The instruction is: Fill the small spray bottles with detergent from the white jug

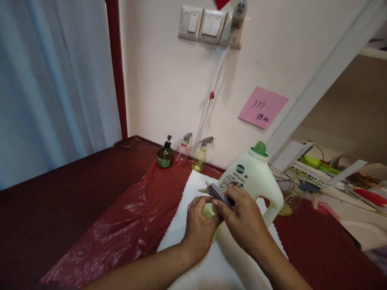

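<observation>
My left hand (199, 227) wraps around a small pale-yellow spray bottle (208, 210), mostly hidden by my fingers. My right hand (243, 219) grips the bottle's grey trigger sprayer head (219, 193) from above. Both hands hover over a white cloth (193, 225) spread on the dark red table. Just behind my hands stands a large white detergent jug (256, 177) with a green cap (260, 148).
A dark green pump bottle (165, 155) and two small spray bottles (183, 152) (202, 155) stand by the wall. Red plastic sheet (130, 217) lies left of the cloth. Clutter of boxes and cables (320, 177) fills the right. A pink note (262, 107) and switches (203, 24) are on the wall.
</observation>
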The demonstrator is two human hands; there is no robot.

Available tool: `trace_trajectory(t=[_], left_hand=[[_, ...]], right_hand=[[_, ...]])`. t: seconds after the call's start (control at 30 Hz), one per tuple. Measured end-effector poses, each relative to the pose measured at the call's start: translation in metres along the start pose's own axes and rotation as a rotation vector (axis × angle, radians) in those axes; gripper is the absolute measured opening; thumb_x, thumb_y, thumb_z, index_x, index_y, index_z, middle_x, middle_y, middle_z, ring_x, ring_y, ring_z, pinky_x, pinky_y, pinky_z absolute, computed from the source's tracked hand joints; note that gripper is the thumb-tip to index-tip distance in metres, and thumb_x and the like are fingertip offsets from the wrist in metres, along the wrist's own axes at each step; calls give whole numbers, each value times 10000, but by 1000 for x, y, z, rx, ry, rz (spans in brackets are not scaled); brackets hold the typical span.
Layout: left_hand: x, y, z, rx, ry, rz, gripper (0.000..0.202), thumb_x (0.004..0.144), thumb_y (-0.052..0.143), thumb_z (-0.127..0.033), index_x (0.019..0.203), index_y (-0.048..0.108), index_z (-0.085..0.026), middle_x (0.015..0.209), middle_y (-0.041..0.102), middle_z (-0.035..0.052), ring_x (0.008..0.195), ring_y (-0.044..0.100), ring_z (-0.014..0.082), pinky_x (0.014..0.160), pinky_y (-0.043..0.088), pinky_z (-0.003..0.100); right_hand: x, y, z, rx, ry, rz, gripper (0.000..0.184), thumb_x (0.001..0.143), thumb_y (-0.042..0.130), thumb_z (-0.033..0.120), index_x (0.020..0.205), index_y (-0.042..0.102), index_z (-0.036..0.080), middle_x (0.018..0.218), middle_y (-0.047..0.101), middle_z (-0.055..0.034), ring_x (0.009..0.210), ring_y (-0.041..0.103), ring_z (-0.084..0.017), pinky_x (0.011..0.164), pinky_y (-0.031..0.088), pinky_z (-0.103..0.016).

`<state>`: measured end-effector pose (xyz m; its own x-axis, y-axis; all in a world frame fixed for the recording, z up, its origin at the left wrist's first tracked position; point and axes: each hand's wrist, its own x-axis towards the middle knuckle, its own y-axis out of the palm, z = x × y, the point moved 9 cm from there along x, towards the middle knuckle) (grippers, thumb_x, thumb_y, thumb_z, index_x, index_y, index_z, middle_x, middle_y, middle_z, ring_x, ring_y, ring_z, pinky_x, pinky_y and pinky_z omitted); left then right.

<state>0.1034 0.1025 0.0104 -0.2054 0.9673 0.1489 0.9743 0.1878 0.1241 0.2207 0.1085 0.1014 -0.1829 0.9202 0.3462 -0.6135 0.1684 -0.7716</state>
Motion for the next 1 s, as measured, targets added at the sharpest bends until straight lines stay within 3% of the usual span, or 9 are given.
trace_trajectory(t=[0.17,0.37,0.43,0.57,0.8,0.9,1.0], left_hand=[[2,3,-2,-43,12,88,228,737,809,-352,915,758,-218,1071,744,75,1099,620,317,971,483,422],[4,17,1,-190,-41,263,251,768,769,-331,984,789,-203,930,778,42,1038,702,306,932,538,405],[4,18,2,-219,-45,281,320,771,767,-338,1063,780,-208,970,787,41,1067,703,307,945,539,407],[3,17,3,-241,-48,275,396,769,785,-332,1143,752,-206,1109,788,56,1120,691,299,1000,516,407],[2,12,2,-214,-79,66,463,611,913,-303,1022,742,-175,1025,784,61,979,712,278,901,549,371],[0,11,5,-163,-133,7,432,598,921,-332,964,752,-176,970,794,65,928,713,285,877,547,386],[-2,9,6,-137,-109,-1,402,663,895,-383,975,748,-177,1021,791,87,1006,699,307,934,524,410]], right_hand=[[7,0,-2,138,1,71,268,828,577,446,664,510,245,789,567,-57,840,527,-274,763,368,-409],[19,6,-4,386,-93,343,252,835,680,442,721,652,220,796,576,0,809,564,-199,762,416,-340],[22,6,-5,433,-107,391,288,832,709,481,723,657,219,798,575,9,810,570,-190,760,426,-325],[21,8,-7,440,-109,358,305,848,693,495,730,670,215,803,568,11,821,563,-187,767,413,-326],[11,7,-11,383,-55,224,252,854,639,436,756,682,207,819,584,-14,838,565,-214,791,392,-364],[10,6,-12,383,-33,206,234,846,633,419,753,678,209,805,571,-10,843,563,-219,798,383,-369],[9,6,-13,401,-22,180,235,850,627,421,766,678,208,814,566,-12,842,556,-221,790,378,-370]])
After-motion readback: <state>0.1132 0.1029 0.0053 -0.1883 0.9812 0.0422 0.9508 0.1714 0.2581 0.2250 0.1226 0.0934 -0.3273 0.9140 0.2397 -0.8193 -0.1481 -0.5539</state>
